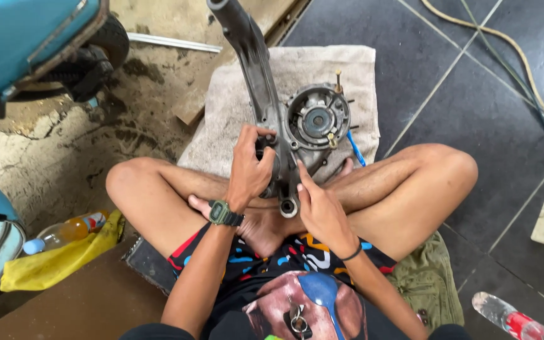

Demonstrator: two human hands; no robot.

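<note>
Between crossed legs, both hands grip a grimy grey engine casing.

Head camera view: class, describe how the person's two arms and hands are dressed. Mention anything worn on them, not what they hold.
Both arms are bare, with no sleeves reaching the forearms and no gloves. The left hand has a dark green digital wristwatch with a chunky square case at its wrist. The right hand has a thin black band around its wrist. No rings show on the fingers.
</note>
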